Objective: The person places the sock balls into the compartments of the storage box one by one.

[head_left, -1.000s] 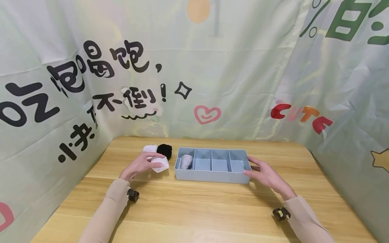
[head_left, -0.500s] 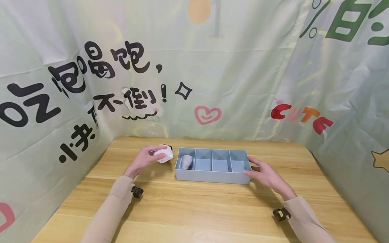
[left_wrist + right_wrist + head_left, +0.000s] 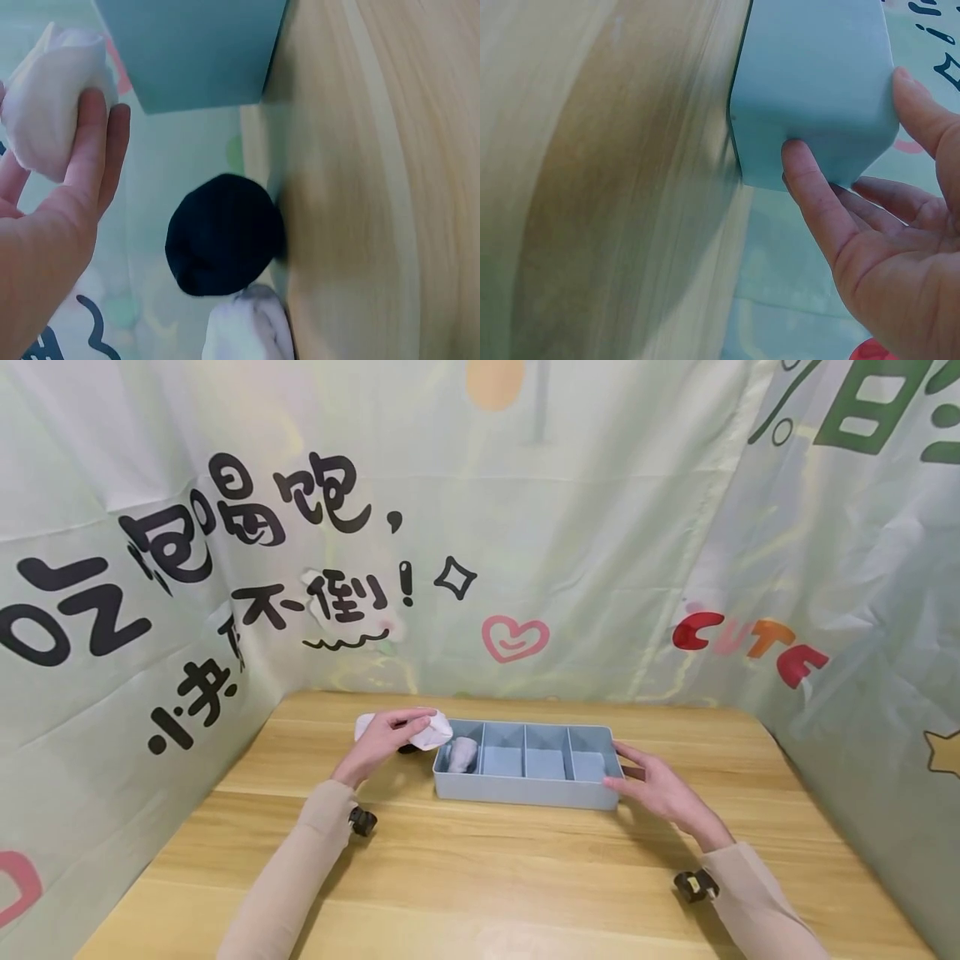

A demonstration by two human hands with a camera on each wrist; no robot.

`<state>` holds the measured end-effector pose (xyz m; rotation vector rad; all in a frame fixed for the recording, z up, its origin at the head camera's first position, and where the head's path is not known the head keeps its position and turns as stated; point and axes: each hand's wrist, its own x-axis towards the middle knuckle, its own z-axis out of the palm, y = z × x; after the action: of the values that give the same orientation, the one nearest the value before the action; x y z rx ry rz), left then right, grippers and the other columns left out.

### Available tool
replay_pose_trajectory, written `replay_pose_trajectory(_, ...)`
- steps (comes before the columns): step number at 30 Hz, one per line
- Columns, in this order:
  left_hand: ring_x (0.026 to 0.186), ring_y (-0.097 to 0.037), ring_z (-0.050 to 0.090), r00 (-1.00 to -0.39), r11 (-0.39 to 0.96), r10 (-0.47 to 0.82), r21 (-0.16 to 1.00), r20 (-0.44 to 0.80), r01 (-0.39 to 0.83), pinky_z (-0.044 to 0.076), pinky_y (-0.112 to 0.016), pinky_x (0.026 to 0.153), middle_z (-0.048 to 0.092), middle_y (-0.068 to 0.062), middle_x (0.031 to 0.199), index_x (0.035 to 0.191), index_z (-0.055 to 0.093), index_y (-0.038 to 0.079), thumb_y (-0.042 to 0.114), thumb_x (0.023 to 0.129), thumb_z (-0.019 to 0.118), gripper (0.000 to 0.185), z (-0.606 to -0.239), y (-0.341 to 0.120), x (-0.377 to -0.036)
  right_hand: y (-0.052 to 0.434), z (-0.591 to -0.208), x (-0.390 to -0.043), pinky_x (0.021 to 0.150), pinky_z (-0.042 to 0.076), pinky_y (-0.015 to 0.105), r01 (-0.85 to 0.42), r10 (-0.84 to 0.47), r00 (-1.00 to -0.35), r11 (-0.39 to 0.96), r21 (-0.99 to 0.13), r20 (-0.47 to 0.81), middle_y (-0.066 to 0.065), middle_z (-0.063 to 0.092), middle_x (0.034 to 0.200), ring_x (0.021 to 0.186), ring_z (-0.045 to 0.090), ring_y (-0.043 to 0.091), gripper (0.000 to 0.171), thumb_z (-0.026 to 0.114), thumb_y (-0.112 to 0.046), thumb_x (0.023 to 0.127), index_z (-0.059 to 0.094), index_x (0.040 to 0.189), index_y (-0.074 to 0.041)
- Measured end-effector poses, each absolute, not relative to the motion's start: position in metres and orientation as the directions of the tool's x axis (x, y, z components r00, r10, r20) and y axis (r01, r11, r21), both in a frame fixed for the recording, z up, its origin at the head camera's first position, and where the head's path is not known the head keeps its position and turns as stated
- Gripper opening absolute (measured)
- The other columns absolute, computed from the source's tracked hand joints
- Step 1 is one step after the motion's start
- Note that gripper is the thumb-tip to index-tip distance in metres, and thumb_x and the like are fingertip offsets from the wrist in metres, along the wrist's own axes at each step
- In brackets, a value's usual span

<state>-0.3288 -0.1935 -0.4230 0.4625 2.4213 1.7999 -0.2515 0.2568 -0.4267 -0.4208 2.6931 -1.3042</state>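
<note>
Since the earlier frame, the left hand [image 3: 382,737] and the white bundle [image 3: 435,732] have moved rightward, up to the far left corner of the pale blue box [image 3: 525,791]. That hand pinches the bundle between thumb and fingers, clear of the table [image 3: 480,877] and higher than the box's rim. Opposite, the right hand [image 3: 663,792] grips the box's right end, thumb at the near corner and a finger at the far one. Inside the leftmost of four compartments lies a greyish rolled bundle [image 3: 462,753]. Left of the box, a black bundle [image 3: 225,236] rests on the table, with a second white bundle [image 3: 244,330] just beside it.
</note>
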Motion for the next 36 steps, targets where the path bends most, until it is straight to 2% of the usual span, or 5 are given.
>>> replay_pose_trajectory(11, 0.114, -0.014, 0.061, -0.964, 0.235, 0.198, 0.946, 0.176, 0.221, 0.051, -0.020, 0.084, 0.064, -0.002, 0.132, 0.124, 0.069, 0.020, 0.041, 0.084, 0.076, 0.046, -0.424, -0.168, -0.333, 0.255, -0.426, -0.252, 0.100, 0.047, 0.053, -0.195, -0.296, -0.955, 0.595, -0.780, 0.013, 0.029, 0.026, 0.156, 0.134, 0.041, 0.049, 0.075, 0.064, -0.029, 0.096, 0.025, 0.153, 0.002)
replay_pose_trajectory(15, 0.089, -0.008, 0.060, -0.955, 0.245, 0.222, 0.937, 0.196, 0.249, 0.047, -0.019, 0.070, 0.069, 0.003, 0.117, 0.121, 0.071, 0.021, 0.038, 0.083, 0.079, 0.043, -0.423, -0.159, -0.333, 0.255, -0.426, -0.252, 0.100, 0.047, 0.053, -0.193, -0.293, -0.956, 0.594, -0.781, 0.013, 0.029, 0.026, 0.156, 0.133, 0.042, 0.049, 0.075, 0.064, -0.029, 0.096, 0.026, 0.153, 0.003)
replay_pose_trajectory(21, 0.053, -0.008, 0.030, -0.930, 0.216, 0.311, 0.938, 0.198, 0.272, 0.030, -0.023, 0.050, 0.063, 0.007, 0.078, 0.123, 0.070, 0.020, 0.035, 0.083, 0.079, 0.044, -0.423, -0.146, -0.331, 0.255, -0.427, -0.252, 0.099, 0.047, 0.053, -0.200, -0.294, -0.956, 0.600, -0.774, 0.018, 0.029, 0.027, 0.156, 0.133, 0.042, 0.049, 0.075, 0.063, -0.029, 0.097, 0.025, 0.153, 0.003)
replay_pose_trajectory(31, 0.082, -0.013, 0.066, -0.884, 0.179, 0.414, 0.933, 0.218, 0.313, 0.053, -0.024, 0.066, 0.071, -0.008, 0.115, 0.124, 0.069, 0.016, 0.032, 0.083, 0.079, 0.044, -0.425, -0.119, -0.328, 0.255, -0.427, -0.252, 0.100, 0.047, 0.054, -0.195, -0.294, -0.956, 0.594, -0.780, 0.015, 0.029, 0.027, 0.156, 0.133, 0.042, 0.049, 0.074, 0.063, -0.028, 0.097, 0.025, 0.153, 0.002)
replay_pose_trajectory(36, 0.089, -0.015, 0.067, -0.856, 0.195, 0.459, 0.913, 0.238, 0.359, 0.056, -0.027, 0.074, 0.068, -0.011, 0.122, 0.123, 0.069, 0.011, 0.025, 0.084, 0.079, 0.042, -0.428, -0.107, -0.327, 0.256, -0.428, -0.252, 0.100, 0.047, 0.054, -0.193, -0.293, -0.956, 0.594, -0.781, 0.013, 0.029, 0.026, 0.156, 0.133, 0.042, 0.049, 0.074, 0.063, -0.027, 0.097, 0.025, 0.153, 0.002)
